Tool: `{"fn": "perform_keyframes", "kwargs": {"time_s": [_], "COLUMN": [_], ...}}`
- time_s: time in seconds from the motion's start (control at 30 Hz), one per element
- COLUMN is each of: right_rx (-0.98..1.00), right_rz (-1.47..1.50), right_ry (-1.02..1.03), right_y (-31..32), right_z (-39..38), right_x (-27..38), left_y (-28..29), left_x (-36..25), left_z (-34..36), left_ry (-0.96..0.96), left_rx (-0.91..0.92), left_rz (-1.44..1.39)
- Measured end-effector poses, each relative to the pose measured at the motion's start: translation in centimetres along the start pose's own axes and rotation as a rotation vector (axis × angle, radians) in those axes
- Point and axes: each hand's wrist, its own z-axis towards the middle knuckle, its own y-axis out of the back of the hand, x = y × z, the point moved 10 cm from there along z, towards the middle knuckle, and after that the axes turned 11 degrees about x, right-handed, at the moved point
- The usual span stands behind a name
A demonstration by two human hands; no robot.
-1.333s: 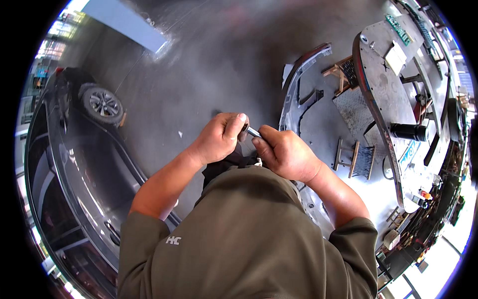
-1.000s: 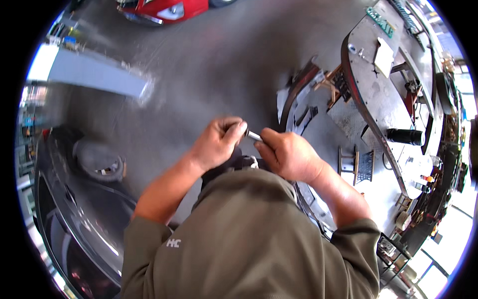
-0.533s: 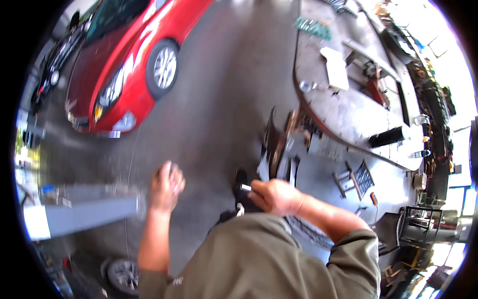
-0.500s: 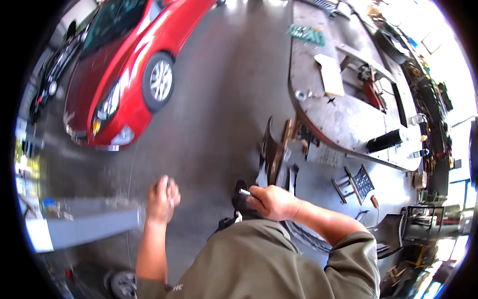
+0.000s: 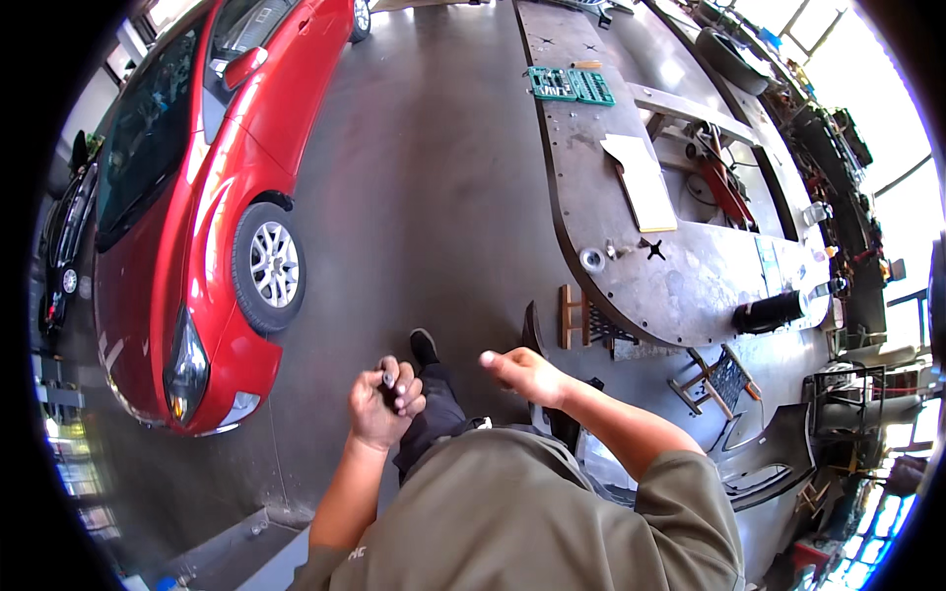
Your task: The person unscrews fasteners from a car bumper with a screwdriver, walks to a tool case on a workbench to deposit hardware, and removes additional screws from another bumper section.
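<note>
Left hand [image 5: 384,412] curled around dark object [image 5: 388,380], round-ended metal table [image 5: 680,286]

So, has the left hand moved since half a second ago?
Yes, forward: against the red car, the left hand was short of its front end and is now level with it.

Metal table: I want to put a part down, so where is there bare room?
The metal table has a bare patch between the black star and black cylinder, and a strip along its left edge between the green case and metal ring. Its right end, by the cylinder and clear bottles, is crowded.
</note>
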Motion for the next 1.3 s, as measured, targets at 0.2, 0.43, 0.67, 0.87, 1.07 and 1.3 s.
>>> {"fn": "perform_keyframes", "kwargs": {"time_s": [0.2, 0.43, 0.67, 0.87, 1.07, 1.3], "right_rx": [-0.521, -0.818, -0.894, -0.662, -0.617, -0.69], "right_rz": [0.449, 0.533, 0.474, 0.137, -0.113, -0.026], "right_ry": [0.028, -0.104, -0.29, -0.312, -0.244, -0.578], "right_y": [14.6, 27.8, 43.9, 63.9, 80.7, 92.3], "right_z": [7.3, 11.8, 21.5, 35.5, 49.9, 62.0], "right_x": [-3.8, -4.4, -1.4, 13.2, 28.5, 27.5], "left_y": [-2.2, -3.4, -2.1, -3.3, -1.0, 5.5], "left_x": [-12.4, -22.9, -29.7, -38.8, -50.6, -66.5], "left_z": [20.0, 40.6, 61.6, 76.6, 91.0, 110.9], "left_ry": [0.141, 0.301, 0.325, 0.214, 0.122, 0.085], "left_rx": [0.225, 0.341, 0.383, 0.415, 0.443, 0.364], "left_rz": [-0.118, -0.063, -0.17, -0.209, -0.198, -0.052]}}
